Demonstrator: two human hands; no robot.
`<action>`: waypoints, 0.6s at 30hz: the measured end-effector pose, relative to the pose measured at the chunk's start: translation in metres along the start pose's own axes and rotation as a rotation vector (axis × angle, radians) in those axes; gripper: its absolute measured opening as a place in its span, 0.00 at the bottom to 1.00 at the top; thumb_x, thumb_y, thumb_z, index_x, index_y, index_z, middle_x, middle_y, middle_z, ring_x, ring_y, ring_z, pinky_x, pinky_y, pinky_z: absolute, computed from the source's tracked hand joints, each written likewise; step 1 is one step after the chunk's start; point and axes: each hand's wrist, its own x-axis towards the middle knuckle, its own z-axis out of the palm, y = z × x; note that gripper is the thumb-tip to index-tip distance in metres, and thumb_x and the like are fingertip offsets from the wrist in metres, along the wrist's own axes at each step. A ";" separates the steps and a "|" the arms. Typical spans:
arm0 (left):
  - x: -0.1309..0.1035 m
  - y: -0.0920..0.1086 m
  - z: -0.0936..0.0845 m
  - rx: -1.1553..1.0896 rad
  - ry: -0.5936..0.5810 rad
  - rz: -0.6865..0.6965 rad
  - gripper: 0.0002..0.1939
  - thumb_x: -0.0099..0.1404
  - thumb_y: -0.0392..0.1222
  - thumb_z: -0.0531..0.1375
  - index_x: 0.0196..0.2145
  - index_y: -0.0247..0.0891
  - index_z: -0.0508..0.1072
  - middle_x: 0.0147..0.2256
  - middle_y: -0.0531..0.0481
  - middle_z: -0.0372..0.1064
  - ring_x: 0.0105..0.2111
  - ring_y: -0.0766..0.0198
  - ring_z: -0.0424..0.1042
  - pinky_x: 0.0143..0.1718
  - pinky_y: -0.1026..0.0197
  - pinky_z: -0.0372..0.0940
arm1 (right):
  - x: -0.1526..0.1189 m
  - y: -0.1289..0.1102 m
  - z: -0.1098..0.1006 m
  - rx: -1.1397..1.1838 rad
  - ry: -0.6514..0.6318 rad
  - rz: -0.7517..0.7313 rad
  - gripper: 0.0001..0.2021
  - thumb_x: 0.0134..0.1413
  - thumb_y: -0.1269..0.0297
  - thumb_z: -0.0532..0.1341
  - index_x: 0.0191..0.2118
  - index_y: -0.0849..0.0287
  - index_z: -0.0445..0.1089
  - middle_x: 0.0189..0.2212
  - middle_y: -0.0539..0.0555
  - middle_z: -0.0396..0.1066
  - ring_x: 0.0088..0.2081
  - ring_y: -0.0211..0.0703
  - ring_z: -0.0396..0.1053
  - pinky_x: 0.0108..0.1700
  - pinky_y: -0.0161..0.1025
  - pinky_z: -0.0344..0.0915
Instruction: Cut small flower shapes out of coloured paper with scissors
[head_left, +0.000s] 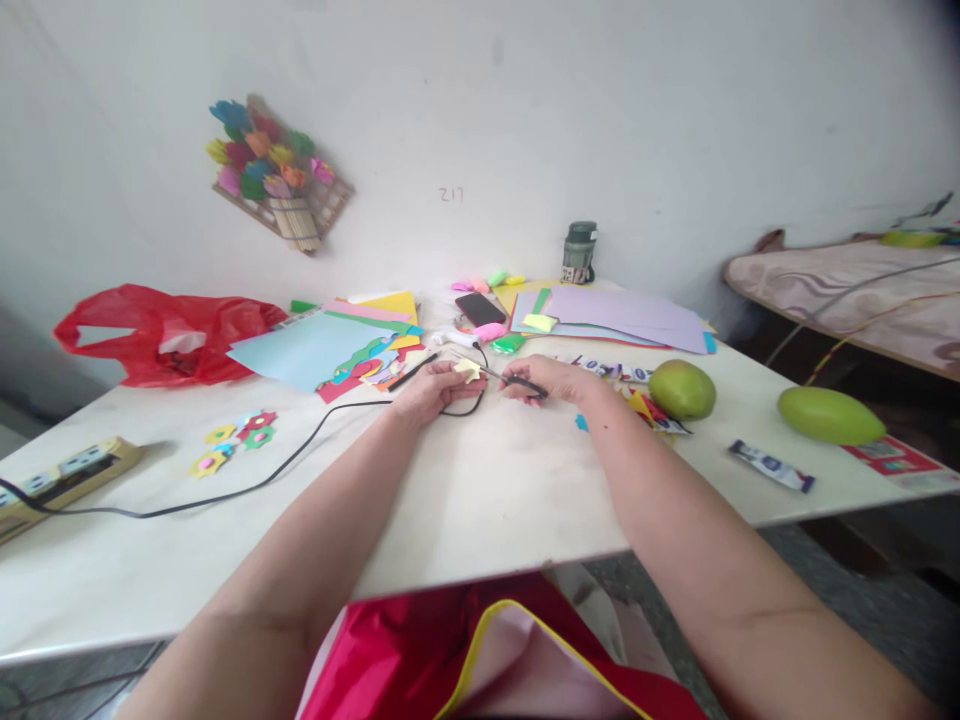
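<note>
A small pale yellow paper piece point(467, 370) is pinched in the fingers of my left hand point(437, 390), over the middle of the white table point(480, 500). My right hand point(546, 380) is closed on the dark handles of a pair of scissors point(525, 384), whose blades point left towards the paper. The blade tips are beside the yellow paper; whether they touch it I cannot tell. Behind my hands lie a white glue gun point(454, 339) and a pink lump point(490, 331). A black cable point(300, 450) runs across the table at the left.
Paper flowers point(256, 437) and a power strip point(75, 475) lie at the left, a red bag point(172, 335) behind. Coloured sheets point(615, 312), a phone point(481, 309) and a bottle point(579, 252) are at the back. Green fruits point(682, 390) and a wrapped stick point(771, 466) lie right.
</note>
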 end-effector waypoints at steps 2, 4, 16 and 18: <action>0.000 0.000 -0.001 0.013 -0.011 0.002 0.06 0.52 0.34 0.66 0.29 0.29 0.74 0.35 0.39 0.76 0.37 0.53 0.77 0.42 0.56 0.70 | 0.000 0.000 0.000 -0.006 0.002 -0.012 0.08 0.40 0.66 0.63 0.30 0.63 0.68 0.15 0.43 0.60 0.15 0.29 0.56 0.16 0.29 0.53; 0.001 0.000 -0.001 0.028 -0.018 -0.001 0.07 0.52 0.34 0.66 0.30 0.29 0.75 0.35 0.38 0.76 0.37 0.53 0.77 0.42 0.56 0.70 | 0.000 0.000 0.000 -0.009 0.004 -0.016 0.08 0.40 0.66 0.63 0.29 0.63 0.68 0.16 0.43 0.60 0.15 0.29 0.56 0.16 0.29 0.52; -0.001 0.001 0.001 0.028 -0.034 -0.023 0.08 0.50 0.35 0.67 0.29 0.29 0.74 0.33 0.38 0.77 0.34 0.55 0.77 0.39 0.58 0.70 | 0.000 0.002 0.000 -0.001 0.013 -0.032 0.08 0.39 0.65 0.64 0.28 0.62 0.67 0.16 0.43 0.60 0.15 0.29 0.56 0.16 0.30 0.52; 0.000 0.001 0.000 0.036 -0.049 -0.022 0.09 0.50 0.36 0.68 0.29 0.30 0.74 0.34 0.37 0.76 0.34 0.55 0.77 0.37 0.59 0.70 | 0.001 0.003 0.000 0.003 0.008 -0.036 0.08 0.39 0.65 0.64 0.28 0.62 0.68 0.16 0.43 0.60 0.15 0.29 0.56 0.16 0.30 0.52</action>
